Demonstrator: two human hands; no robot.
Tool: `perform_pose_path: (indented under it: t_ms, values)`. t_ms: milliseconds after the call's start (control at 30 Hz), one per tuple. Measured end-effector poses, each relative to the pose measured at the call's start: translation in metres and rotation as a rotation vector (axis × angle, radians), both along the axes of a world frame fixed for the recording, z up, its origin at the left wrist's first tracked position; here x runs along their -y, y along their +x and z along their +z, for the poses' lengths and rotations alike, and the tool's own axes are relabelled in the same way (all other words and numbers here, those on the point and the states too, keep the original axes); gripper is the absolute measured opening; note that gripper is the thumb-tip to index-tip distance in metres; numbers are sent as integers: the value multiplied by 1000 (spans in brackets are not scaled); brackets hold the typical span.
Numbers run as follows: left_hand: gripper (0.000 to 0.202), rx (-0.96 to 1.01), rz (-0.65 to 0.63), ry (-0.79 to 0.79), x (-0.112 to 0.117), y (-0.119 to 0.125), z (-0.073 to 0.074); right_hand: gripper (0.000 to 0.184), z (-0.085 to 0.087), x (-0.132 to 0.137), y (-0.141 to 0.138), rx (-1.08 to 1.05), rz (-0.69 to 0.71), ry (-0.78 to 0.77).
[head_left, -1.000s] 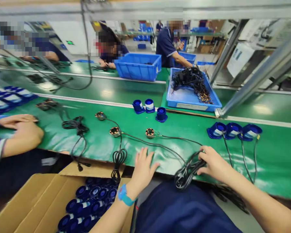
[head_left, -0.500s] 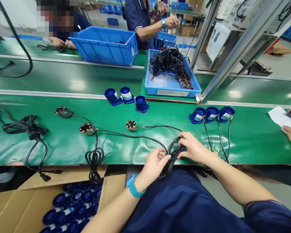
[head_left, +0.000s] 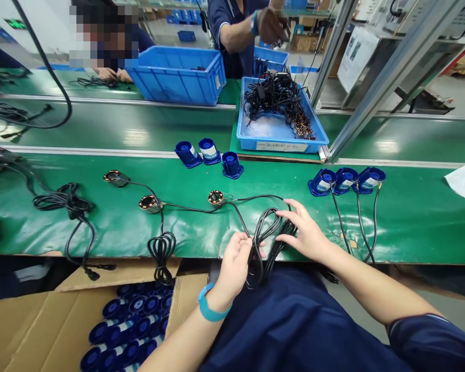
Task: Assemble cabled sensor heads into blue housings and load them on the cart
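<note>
My left hand (head_left: 234,261) is closed around a bundle of looped black cable (head_left: 265,243) at the near edge of the green belt (head_left: 411,222). My right hand (head_left: 304,232) lies on the same loops just to the right, fingers bent over the strands. The cable runs left to a small round copper-wound part (head_left: 216,197) on the belt. Two more such round parts (head_left: 150,203) with their own cables lie further left.
Three blue housings (head_left: 209,152) stand at the belt's far side, three more (head_left: 346,181) with cables at the right. A blue tray (head_left: 281,142) holds tangled cables. A cardboard box (head_left: 34,330) of blue parts sits at lower left. Other people work across the line.
My left hand has slid down along the cable loops and closed on them. My right hand has spread further over the loops, which now lie wider on the belt.
</note>
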State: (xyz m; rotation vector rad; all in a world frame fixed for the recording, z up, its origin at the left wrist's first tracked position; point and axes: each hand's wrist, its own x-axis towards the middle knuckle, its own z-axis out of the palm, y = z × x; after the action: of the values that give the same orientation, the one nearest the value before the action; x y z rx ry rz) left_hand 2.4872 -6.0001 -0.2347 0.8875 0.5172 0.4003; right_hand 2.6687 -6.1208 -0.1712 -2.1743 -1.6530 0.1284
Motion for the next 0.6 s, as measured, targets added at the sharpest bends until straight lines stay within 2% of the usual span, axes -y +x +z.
perform_pose_path:
  t_ms: [67,133,200,267,333,400,500,533,600]
  values:
    - [31,29,14,-74,-5,-11,7,58,-12,0,-1,33,-68,-43]
    - [32,51,-34,-103,-15,-31,11,50,-20,1,1,99,-134,-152]
    - [37,51,-161,-94,-27,-60,8,39,-22,-2,6,200,-211,-203]
    - [49,-3,-291,-41,-36,-90,-4,36,-19,-17,9,284,-241,-132]
    - [55,-114,-341,28,-40,-114,-21,39,-16,-45,6,311,-171,-30]
    - [54,-267,-294,120,-37,-128,-39,45,-16,-84,-4,286,-31,-15]
    - [57,-423,-166,306,-28,-134,-61,57,-28,-149,-22,227,150,-141]
    - [59,-446,-129,365,-27,-134,-66,57,-35,-167,-27,206,189,-197]
    - [60,-477,-59,445,-30,-132,-72,45,-47,-194,-34,170,228,-286]
